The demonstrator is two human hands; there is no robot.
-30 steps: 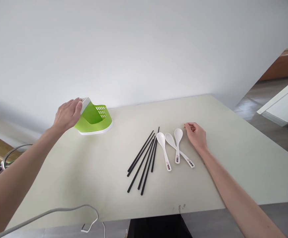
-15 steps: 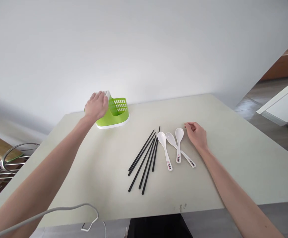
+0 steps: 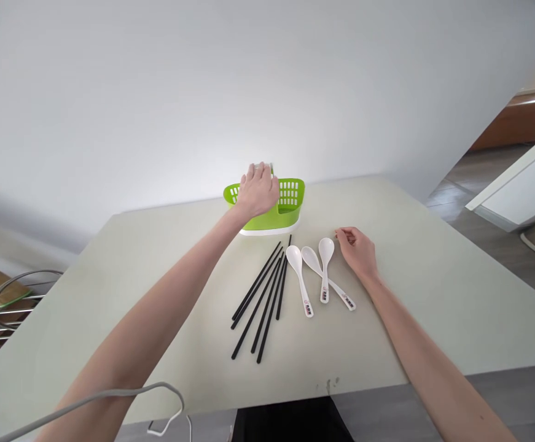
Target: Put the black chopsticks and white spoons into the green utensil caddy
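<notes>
1. Basket (image 3: 263, 222) sits beneath the left fingers (image 3: 258, 172), which grasp its top.
2. Right fingers (image 3: 349, 234) rest loosely curled on the counter (image 3: 456, 294); whether they hold anything cannot be told.
3. Spoons (image 3: 325, 276) lie just left of these, chopsticks (image 3: 257, 307) farther.

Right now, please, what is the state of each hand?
Left hand: closed over the top of the green basket, holding it.
Right hand: loosely closed beside the white spoons, no held thing visible.
</notes>
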